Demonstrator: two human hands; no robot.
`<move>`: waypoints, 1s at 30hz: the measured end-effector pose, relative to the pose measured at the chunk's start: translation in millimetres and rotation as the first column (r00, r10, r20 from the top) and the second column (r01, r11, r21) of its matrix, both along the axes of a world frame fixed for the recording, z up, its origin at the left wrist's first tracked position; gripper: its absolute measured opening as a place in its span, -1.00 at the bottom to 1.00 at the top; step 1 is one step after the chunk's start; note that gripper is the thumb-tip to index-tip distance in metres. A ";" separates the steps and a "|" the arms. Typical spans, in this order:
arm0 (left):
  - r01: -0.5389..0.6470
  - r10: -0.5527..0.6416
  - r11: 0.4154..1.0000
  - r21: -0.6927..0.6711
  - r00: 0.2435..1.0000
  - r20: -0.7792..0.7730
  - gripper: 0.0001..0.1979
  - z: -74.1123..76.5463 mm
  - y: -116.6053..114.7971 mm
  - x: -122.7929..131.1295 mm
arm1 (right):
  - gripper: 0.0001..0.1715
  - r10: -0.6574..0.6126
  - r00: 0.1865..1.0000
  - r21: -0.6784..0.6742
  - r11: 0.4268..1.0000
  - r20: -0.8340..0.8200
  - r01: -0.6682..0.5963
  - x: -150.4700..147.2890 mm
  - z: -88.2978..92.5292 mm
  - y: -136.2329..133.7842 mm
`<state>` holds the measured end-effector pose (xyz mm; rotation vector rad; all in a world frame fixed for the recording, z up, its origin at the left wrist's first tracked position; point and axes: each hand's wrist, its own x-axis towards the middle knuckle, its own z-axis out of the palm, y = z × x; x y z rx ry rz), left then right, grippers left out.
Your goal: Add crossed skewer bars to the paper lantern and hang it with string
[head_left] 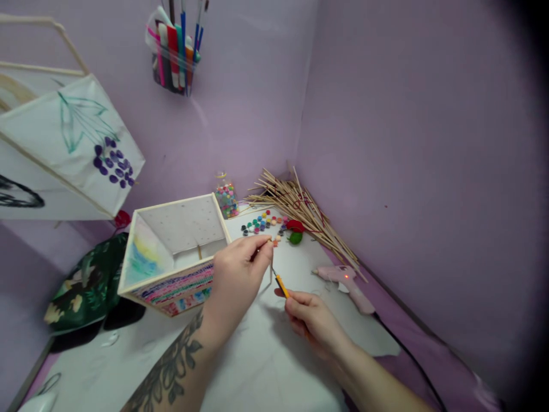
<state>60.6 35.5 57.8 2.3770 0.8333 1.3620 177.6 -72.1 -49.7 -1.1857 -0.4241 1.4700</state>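
My left hand [242, 266] is pinched around the top of a thin wooden stick [271, 276], which hangs down over the white work surface. In my right hand [315, 320], fingers closed, is a small craft knife [281, 285] with a yellow and black handle. The knife's tip points up and lies close to the stick; whether they touch I cannot tell. Left of my hands stands an open-topped box [143, 289] with wooden edging and coloured stripes on its front; my left hand covers part of it.
A pink glue gun [354, 289], its red light on, lies at right with a black cord. Behind are bundled wooden sticks [300, 200], small paint pots [257, 224], red and green yarn [295, 236] and a bead jar [226, 197]. A painted lantern [81, 149] hangs upper left.
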 end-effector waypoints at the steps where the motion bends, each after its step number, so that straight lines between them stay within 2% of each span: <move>1: 0.012 -0.012 1.000 -0.001 1.000 0.003 -0.90 0.0 0.3 0.6 | -0.37 -0.002 1.000 0.005 1.000 0.006 0.002 -0.1 -1.1 -0.1; 6: 0.047 -0.047 0.999 -0.004 0.999 0.007 -0.91 1.2 0.4 2.5 | -0.43 -0.020 0.999 0.031 0.999 0.031 0.019 -0.3 -7.3 -1.5; 12: 0.062 -0.061 0.998 -0.003 0.998 0.009 -0.91 0.9 -0.1 2.8 | -0.35 -0.036 0.998 0.021 0.999 0.049 0.035 -0.3 -11.4 -1.6; 18: 0.068 -0.068 0.998 -0.003 0.998 -0.003 -0.90 1.8 -2.5 5.7 | -0.45 -0.047 0.996 0.046 0.998 0.080 0.043 1.2 -15.4 -2.8; 27: 0.070 -0.071 0.997 -0.044 0.997 -0.030 -0.89 4.6 -3.0 7.8 | -0.46 -0.017 0.999 0.021 1.000 0.033 0.016 3.0 -4.5 -4.0; 30: 0.058 -0.059 0.997 -0.053 0.998 -0.025 -0.89 4.8 -0.5 7.7 | -0.49 0.037 0.995 0.009 0.999 0.096 -0.038 5.9 -1.9 -2.4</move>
